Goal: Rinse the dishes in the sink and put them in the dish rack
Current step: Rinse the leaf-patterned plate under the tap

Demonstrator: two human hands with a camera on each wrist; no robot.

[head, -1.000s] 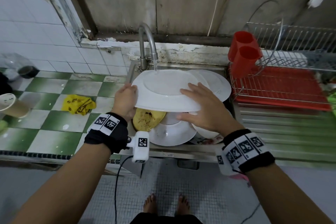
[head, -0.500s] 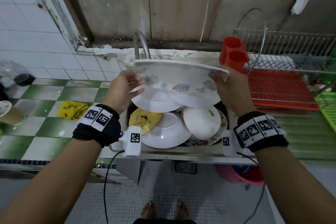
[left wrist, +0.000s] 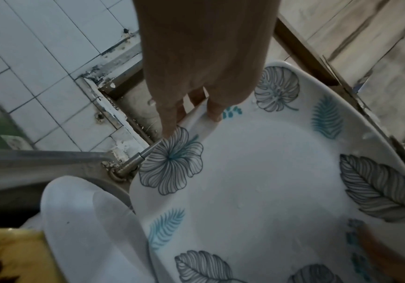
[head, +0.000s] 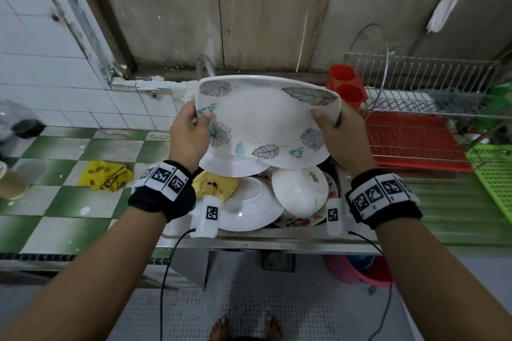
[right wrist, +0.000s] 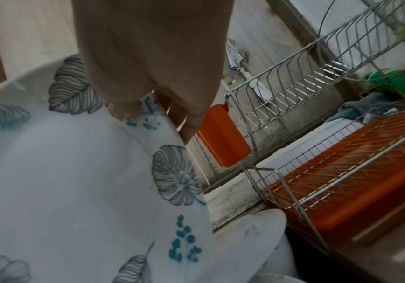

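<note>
Both hands hold a leaf-print plate above the sink.
Left hand and right hand pinch its opposite rims; green-checked tile counter left, wire rack right.

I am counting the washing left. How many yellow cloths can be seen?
2. One yellow cloth lies on the green-and-white tiled counter, left of the sink; another lies in the sink among the dishes.

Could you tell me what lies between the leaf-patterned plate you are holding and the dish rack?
In the head view, only the red cutlery holder on the rack's left end lies between it and the plate.
</note>
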